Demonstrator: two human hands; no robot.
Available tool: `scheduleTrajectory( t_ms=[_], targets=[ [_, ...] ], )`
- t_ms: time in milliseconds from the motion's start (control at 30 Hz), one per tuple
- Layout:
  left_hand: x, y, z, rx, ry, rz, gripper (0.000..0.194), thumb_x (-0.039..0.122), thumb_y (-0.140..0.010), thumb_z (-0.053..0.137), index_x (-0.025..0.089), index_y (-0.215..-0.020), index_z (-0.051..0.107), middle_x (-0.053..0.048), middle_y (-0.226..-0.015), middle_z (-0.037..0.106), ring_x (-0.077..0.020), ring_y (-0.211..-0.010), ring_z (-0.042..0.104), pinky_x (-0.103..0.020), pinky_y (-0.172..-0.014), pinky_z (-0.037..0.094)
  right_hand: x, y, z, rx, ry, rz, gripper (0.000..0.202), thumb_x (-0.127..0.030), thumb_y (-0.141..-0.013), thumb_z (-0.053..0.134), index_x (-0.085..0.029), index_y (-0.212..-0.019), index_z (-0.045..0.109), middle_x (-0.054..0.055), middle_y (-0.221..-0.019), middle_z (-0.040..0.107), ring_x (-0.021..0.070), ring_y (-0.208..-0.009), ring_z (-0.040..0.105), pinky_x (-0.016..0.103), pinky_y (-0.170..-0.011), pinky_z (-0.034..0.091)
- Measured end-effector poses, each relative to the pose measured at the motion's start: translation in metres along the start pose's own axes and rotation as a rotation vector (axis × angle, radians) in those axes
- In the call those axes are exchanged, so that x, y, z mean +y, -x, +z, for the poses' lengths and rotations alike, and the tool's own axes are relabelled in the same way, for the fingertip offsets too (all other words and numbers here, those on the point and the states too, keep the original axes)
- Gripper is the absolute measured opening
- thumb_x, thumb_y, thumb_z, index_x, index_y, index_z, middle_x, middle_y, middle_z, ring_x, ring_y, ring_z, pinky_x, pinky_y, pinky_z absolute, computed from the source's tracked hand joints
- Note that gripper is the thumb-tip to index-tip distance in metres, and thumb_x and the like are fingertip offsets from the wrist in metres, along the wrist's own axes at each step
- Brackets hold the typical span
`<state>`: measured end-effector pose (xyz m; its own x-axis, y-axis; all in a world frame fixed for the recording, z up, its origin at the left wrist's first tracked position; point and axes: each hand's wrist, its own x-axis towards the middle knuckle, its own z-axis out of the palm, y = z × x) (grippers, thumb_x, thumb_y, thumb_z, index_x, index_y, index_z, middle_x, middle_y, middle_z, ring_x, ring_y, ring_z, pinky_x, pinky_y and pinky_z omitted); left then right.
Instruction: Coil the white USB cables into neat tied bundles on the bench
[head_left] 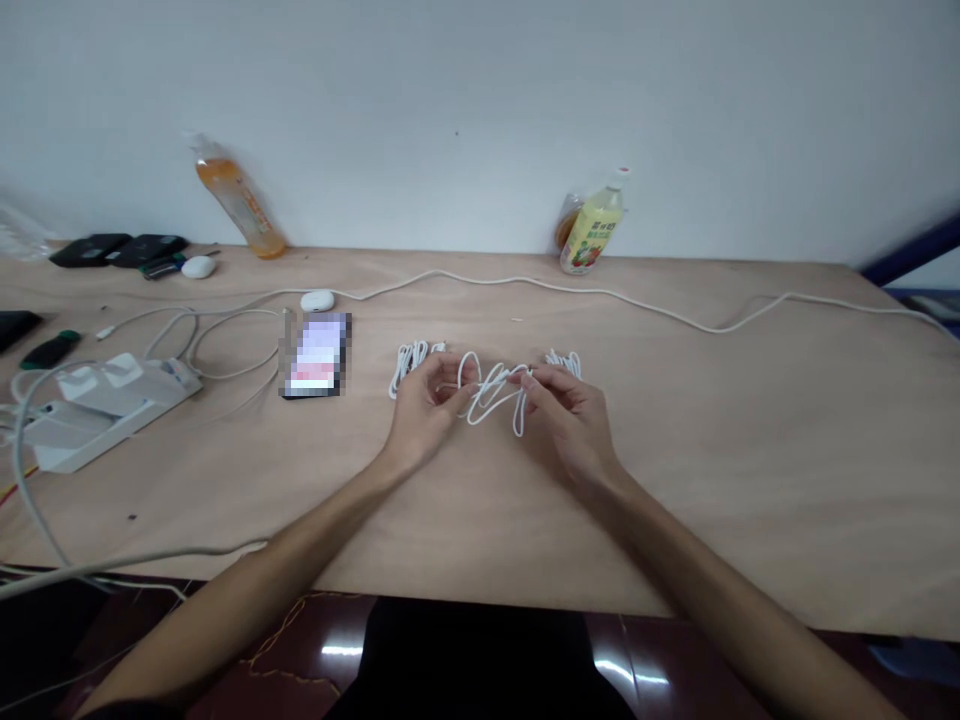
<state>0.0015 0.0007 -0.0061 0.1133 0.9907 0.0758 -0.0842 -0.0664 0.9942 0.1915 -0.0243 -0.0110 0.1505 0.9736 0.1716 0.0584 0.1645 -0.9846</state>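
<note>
- The tangled white cable (pixel 493 382) is hanging in loose loops between the two hands, about midway between the table's left and right edges.
- The left hand (pixel 427 405) is pinching the cable's left side between thumb and fingers.
- The right hand (pixel 570 410) is gripping its right side with thumb and fingertips, one loop dangling just beside the thumb; whether that loop is touching the table (pixel 750 480), I can't tell from here.
- A left cable bundle (pixel 406 370) is lying just past the left hand, on the side toward the table's back edge, partly hidden by the fingers.
- A right cable bundle (pixel 568 362) is peeking out just behind the right hand.
- The phone (pixel 319 355) is lying near the left hand, toward the table's left edge.
- Both forearms are reaching in over the table's front edge.
</note>
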Motion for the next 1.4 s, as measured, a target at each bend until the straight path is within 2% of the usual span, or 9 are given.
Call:
scheduleTrajectory(
  t_ms=[200, 367, 567, 700, 800, 900, 1100, 1233, 1400],
  targets=[
    [0.004, -0.001, -0.001, -0.007, 0.01, 0.012, 0.03, 0.03, -0.074, 0.092, 0.019, -0.091, 0.07, -0.005, -0.098, 0.076, -0.0215, -0.09, 0.073, -0.031, -0.073, 0.061, 0.001, -0.001, -0.001, 0.005, -0.028, -0.007, 0.015, -0.043, -0.09, 0.079, -0.031, -0.085, 0.088, 0.004, -0.099, 0.08, 0.0243, -0.095, 0.069, 0.038, -0.08, 0.053],
    [0.003, -0.002, -0.002, -0.074, 0.015, -0.031, 0.034, 0.031, -0.074, 0.092, 0.018, -0.097, 0.071, -0.006, -0.099, 0.077, -0.0203, -0.09, 0.074, -0.033, -0.08, 0.061, 0.008, -0.004, -0.001, 0.066, -0.158, 0.026, 0.02, -0.048, -0.086, 0.083, -0.029, -0.087, 0.088, 0.002, -0.091, 0.08, 0.0218, -0.088, 0.068, 0.039, -0.085, 0.052],
    [0.0, -0.003, -0.003, -0.141, 0.157, -0.198, 0.04, 0.024, -0.068, 0.097, 0.016, -0.1, 0.073, -0.004, -0.096, 0.078, -0.0166, -0.085, 0.074, -0.033, -0.083, 0.061, 0.007, -0.009, -0.006, 0.106, -0.425, 0.119, 0.022, -0.048, -0.076, 0.092, -0.028, -0.08, 0.086, 0.004, -0.092, 0.081, 0.0203, -0.084, 0.068, 0.037, -0.08, 0.057],
    [-0.001, -0.002, -0.002, -0.149, 0.28, -0.287, 0.041, 0.016, -0.067, 0.097, 0.016, -0.101, 0.074, -0.003, -0.097, 0.076, -0.0166, -0.088, 0.074, -0.033, -0.084, 0.061, 0.004, -0.01, -0.01, 0.085, -0.492, 0.177, 0.026, -0.05, -0.076, 0.093, -0.026, -0.081, 0.085, 0.004, -0.091, 0.08, 0.0202, -0.081, 0.068, 0.037, -0.077, 0.06],
    [-0.001, -0.001, 0.0, -0.157, 0.35, -0.304, 0.039, 0.012, -0.069, 0.095, 0.015, -0.101, 0.075, -0.002, -0.096, 0.074, -0.0141, -0.084, 0.073, -0.03, -0.082, 0.061, 0.004, -0.01, -0.01, 0.082, -0.502, 0.185, 0.026, -0.05, -0.077, 0.092, -0.026, -0.081, 0.085, 0.004, -0.09, 0.079, 0.0188, -0.079, 0.067, 0.035, -0.075, 0.059],
    [0.0, 0.0, 0.001, -0.146, 0.401, -0.3, 0.035, 0.011, -0.071, 0.094, 0.015, -0.1, 0.074, -0.001, -0.095, 0.072, -0.0134, -0.083, 0.073, -0.031, -0.084, 0.061, 0.003, -0.01, -0.009, 0.08, -0.422, 0.132, 0.024, -0.05, -0.077, 0.091, -0.027, -0.08, 0.084, 0.002, -0.086, 0.077, 0.0178, -0.078, 0.066, 0.032, -0.07, 0.055],
    [0.002, -0.002, 0.002, -0.038, 0.433, -0.264, 0.04, 0.013, -0.065, 0.098, 0.017, -0.096, 0.073, 0.001, -0.093, 0.073, -0.0141, -0.08, 0.075, -0.032, -0.085, 0.063, 0.003, -0.007, -0.007, -0.054, -0.199, 0.1, 0.027, -0.052, -0.086, 0.083, -0.026, -0.087, 0.085, 0.004, -0.096, 0.081, 0.0219, -0.089, 0.072, 0.035, -0.077, 0.053],
    [0.004, -0.003, 0.004, -0.013, 0.461, -0.262, 0.04, 0.013, -0.062, 0.099, 0.016, -0.095, 0.075, 0.001, -0.09, 0.074, -0.0139, -0.082, 0.075, -0.03, -0.084, 0.064, 0.004, -0.006, -0.005, -0.058, -0.256, 0.097, 0.029, -0.055, -0.086, 0.083, -0.026, -0.086, 0.084, 0.003, -0.094, 0.08, 0.0216, -0.086, 0.072, 0.037, -0.08, 0.056],
    [0.004, -0.002, 0.004, -0.081, 0.404, -0.259, 0.046, 0.015, -0.058, 0.101, 0.016, -0.096, 0.074, 0.002, -0.088, 0.073, -0.0127, -0.078, 0.074, -0.025, -0.075, 0.063, 0.005, -0.007, -0.004, 0.013, -0.346, 0.084, 0.027, -0.053, -0.084, 0.085, -0.026, -0.085, 0.083, 0.003, -0.092, 0.077, 0.019, -0.081, 0.07, 0.035, -0.077, 0.056]
  ],
)
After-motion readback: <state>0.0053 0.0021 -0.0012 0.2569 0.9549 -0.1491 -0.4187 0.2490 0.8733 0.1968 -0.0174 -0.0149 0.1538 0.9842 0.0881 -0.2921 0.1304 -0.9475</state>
